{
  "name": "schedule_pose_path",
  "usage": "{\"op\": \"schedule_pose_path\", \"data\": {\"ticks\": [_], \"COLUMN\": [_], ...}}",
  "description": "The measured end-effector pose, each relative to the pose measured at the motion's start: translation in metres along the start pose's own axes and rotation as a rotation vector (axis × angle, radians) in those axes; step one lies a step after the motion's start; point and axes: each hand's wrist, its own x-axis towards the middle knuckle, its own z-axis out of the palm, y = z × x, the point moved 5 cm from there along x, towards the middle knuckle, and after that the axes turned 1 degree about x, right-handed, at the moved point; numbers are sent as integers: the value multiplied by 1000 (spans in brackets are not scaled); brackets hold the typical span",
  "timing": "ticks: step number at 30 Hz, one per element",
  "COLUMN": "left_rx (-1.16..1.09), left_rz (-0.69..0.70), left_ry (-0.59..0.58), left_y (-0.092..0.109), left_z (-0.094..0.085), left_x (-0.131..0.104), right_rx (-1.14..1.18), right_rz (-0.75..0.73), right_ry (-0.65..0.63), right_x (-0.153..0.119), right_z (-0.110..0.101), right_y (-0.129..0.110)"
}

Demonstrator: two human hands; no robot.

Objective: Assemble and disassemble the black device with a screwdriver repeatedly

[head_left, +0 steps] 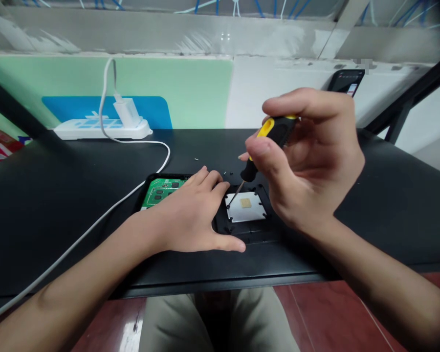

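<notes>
My right hand (308, 156) is closed around a black and yellow screwdriver (278, 131), whose tip points down at the left edge of a silver metal plate (254, 212). That plate, with a small tan square (245, 203) on it, sits in a black plastic casing (249, 231). Fingers spread, my left hand (194, 210) lies flat over the middle of the device, between the plate and a green circuit board (157, 190). The board's right part is hidden under this hand.
Several small screws (196, 159) lie on the black table (205, 271) behind the device. A white cable (95, 222) runs from a charger (127, 111) on a white power strip (102, 129) across the left side. A phone (346, 82) leans at the back right.
</notes>
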Motion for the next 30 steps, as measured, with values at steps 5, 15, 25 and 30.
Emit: {"op": "schedule_pose_path", "data": {"ticks": [5, 15, 25, 30], "left_rx": [-3, 0, -12, 6], "left_rz": [-16, -10, -19, -17], "left_ry": [27, 14, 19, 21], "left_y": [-2, -2, -3, -3], "left_z": [1, 2, 1, 1], "left_x": [-1, 0, -1, -1], "right_rx": [57, 81, 54, 41], "right_rz": [-5, 30, 112, 185], "right_ry": [-18, 5, -76, -113], "right_x": [-3, -2, -3, -7], "right_z": [0, -3, -1, -1], "right_y": [7, 7, 4, 9]}}
